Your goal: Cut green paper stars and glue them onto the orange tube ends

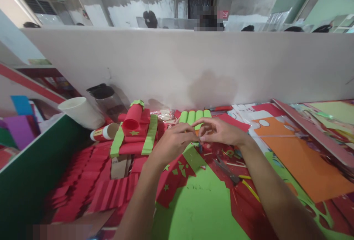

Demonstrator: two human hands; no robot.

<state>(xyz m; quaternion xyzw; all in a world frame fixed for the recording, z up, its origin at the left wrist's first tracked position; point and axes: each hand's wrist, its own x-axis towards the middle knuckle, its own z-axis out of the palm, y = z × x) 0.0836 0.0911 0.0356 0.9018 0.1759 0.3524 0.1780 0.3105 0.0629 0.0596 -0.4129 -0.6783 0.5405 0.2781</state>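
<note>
My left hand (pixel 177 139) and my right hand (pixel 217 130) meet at the middle of the table, fingers closed in a pinch. Whatever small thing lies between their fingertips is too small and hidden to make out. Just behind them stand several light green paper rolls (pixel 191 116), partly covered by the fingers. Below the hands lies a large green paper sheet (pixel 199 210), with red paper (pixel 173 181) bearing small green star cut-outs on its left. Scissors (pixel 235 178) with yellow handles rest open to the right. A red paper model (pixel 135 142) with green strips and a gold star stands left of my left hand.
Folded red paper strips (pixel 83 177) cover the left side beside a green box wall (pixel 41 166). A white cup (pixel 81 112), a lidded clear jug (pixel 106 99) and a paper cup (pixel 105 133) stand there. Orange sheets (pixel 301 162) lie right. A white partition (pixel 155 62) rises behind.
</note>
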